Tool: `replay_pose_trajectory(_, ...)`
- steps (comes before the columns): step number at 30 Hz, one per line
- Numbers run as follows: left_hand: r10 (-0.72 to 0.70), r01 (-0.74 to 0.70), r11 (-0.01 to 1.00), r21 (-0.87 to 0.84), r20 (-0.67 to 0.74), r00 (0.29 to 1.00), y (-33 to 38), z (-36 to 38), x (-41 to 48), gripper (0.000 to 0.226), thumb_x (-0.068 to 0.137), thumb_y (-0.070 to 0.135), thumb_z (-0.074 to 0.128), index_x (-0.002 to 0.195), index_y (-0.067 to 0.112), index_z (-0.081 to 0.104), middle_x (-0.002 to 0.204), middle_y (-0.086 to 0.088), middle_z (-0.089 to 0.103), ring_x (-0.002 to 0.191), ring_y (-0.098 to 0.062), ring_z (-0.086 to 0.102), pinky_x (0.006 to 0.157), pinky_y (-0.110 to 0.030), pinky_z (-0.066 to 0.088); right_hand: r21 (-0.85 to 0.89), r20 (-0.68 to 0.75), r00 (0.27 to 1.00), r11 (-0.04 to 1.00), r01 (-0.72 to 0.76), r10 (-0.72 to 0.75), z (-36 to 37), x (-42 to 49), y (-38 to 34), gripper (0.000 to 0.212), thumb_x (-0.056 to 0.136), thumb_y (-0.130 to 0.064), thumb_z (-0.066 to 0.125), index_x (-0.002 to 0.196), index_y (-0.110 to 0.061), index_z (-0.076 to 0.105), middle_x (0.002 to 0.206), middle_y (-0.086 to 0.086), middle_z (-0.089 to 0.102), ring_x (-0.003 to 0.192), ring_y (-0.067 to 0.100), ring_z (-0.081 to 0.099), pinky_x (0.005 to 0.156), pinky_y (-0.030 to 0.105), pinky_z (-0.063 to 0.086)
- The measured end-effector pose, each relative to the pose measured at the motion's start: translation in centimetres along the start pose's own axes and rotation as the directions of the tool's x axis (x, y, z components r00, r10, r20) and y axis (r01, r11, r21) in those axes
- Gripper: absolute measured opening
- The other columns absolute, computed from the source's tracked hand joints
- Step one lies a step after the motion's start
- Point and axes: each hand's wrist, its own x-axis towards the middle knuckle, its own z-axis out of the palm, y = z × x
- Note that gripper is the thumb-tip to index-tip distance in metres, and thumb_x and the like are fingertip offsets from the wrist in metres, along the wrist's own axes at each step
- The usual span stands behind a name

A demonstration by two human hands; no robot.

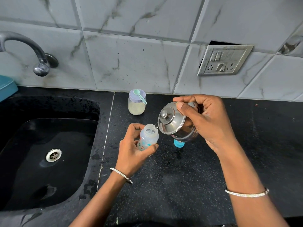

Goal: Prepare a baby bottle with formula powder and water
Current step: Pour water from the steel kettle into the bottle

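Bangled forearms [101, 194] were stretched over the black table [180, 177]. The open baby bottle [148, 136] was held upright in the left grip [131, 151], to catch water from a steel kettle [175, 125] tipped by the right grip [208, 122].

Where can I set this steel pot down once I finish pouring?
Widest bare counter lies right of your right hand and the steel pot, under the wall socket. Another patch sits between your forearms, near the front edge. It is crowded around the jar, bottle and blue cap; the sink borders the left.
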Motion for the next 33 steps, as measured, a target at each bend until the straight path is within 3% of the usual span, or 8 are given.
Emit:
replay_pose_trajectory(7,0.007,-0.007,1.0,0.01,-0.021,1.0,-0.1,0.0,-0.1,0.056,0.065,0.036,0.082,0.112,0.026,0.053,0.103,0.016,0.074,0.097,-0.005,0.069,0.08,-0.012,0.052,0.028,0.013,1.0,1.0,0.002,-0.003,0.2,-0.1,0.2,0.013,0.09,-0.011,0.077,0.102,-0.015,0.08,0.101,0.043,0.064,0.095,0.034,0.071,0.067,0.018,0.059)
replay_pose_trajectory(11,0.009,-0.009,1.0,0.006,-0.015,1.0,0.0,0.0,-0.2,0.057,0.064,0.043,0.079,0.112,0.027,0.053,0.105,0.014,0.073,0.097,-0.002,0.068,0.081,-0.011,0.051,0.058,0.009,1.0,0.998,-0.004,0.004,0.2,0.0,0.6,0.013,0.089,-0.01,0.077,0.101,-0.014,0.08,0.097,0.028,0.073,0.092,0.022,0.075,0.068,0.021,0.059)
replay_pose_trajectory(15,0.008,-0.008,1.0,0.012,-0.013,1.0,0.0,0.0,-0.2,0.057,0.064,0.044,0.079,0.112,0.028,0.053,0.104,0.015,0.074,0.097,-0.003,0.068,0.08,-0.01,0.05,0.091,0.001,1.0,0.996,-0.014,0.014,0.2,0.0,0.9,0.013,0.09,-0.009,0.077,0.102,-0.011,0.08,0.097,0.027,0.074,0.092,0.025,0.075,0.066,0.019,0.059)
replay_pose_trajectory(19,-0.007,0.007,1.0,0.0,-0.02,1.0,0.0,0.0,-0.1,0.056,0.063,0.044,0.08,0.11,0.03,0.053,0.102,0.019,0.073,0.096,-0.003,0.068,0.078,-0.008,0.049,0.264,-0.041,0.993,0.96,-0.097,0.111,0.5,0.1,1.4,0.01,0.09,-0.001,0.073,0.091,-0.009,0.079,0.101,0.009,0.081,0.094,0.02,0.078,0.071,0.024,0.06)
replay_pose_trajectory(22,-0.021,0.021,1.0,-0.005,-0.032,0.999,-0.1,0.0,-0.1,0.055,0.063,0.042,0.081,0.109,0.03,0.054,0.102,0.019,0.073,0.094,-0.004,0.068,0.078,-0.008,0.049,0.434,-0.051,0.976,0.885,-0.168,0.21,0.6,0.1,2.0,0.023,0.091,0.005,0.067,0.072,-0.008,0.072,0.099,0.012,0.081,0.101,0.026,0.077,0.084,0.029,0.059)
replay_pose_trajectory(25,-0.037,0.036,0.999,-0.004,-0.035,0.999,-0.4,0.0,0.1,0.054,0.065,0.032,0.085,0.11,0.029,0.054,0.103,0.018,0.073,0.097,-0.006,0.068,0.079,-0.01,0.05,0.642,-0.049,0.937,0.729,-0.236,0.346,0.7,0.1,2.8,0.033,0.09,0.008,0.063,0.062,-0.01,0.066,0.096,0.019,0.08,0.1,0.028,0.077,0.084,0.031,0.061)
replay_pose_trajectory(28,-0.05,0.05,0.999,-0.014,-0.036,0.998,-0.7,-0.2,0.5,0.056,0.064,0.031,0.086,0.111,0.026,0.055,0.103,0.017,0.074,0.098,-0.006,0.069,0.078,-0.01,0.049,0.777,-0.072,0.894,0.587,-0.227,0.441,0.7,0.4,4.6,0.028,0.09,0.008,0.061,0.066,-0.007,0.064,0.089,0.016,0.081,0.097,0.025,0.078,0.085,0.031,0.062)
replay_pose_trajectory(33,-0.083,0.081,0.996,-0.035,-0.057,0.995,-0.9,-0.7,1.7,0.061,0.059,0.045,0.084,0.11,0.028,0.055,0.102,0.011,0.076,0.094,-0.009,0.071,0.077,-0.016,0.054,0.865,-0.135,0.828,0.472,-0.168,0.543,0.0,1.5,8.6,0.016,0.095,0.002,0.057,0.085,-0.003,0.068,0.093,0.012,0.08,0.098,0.021,0.076,0.096,0.037,0.057)
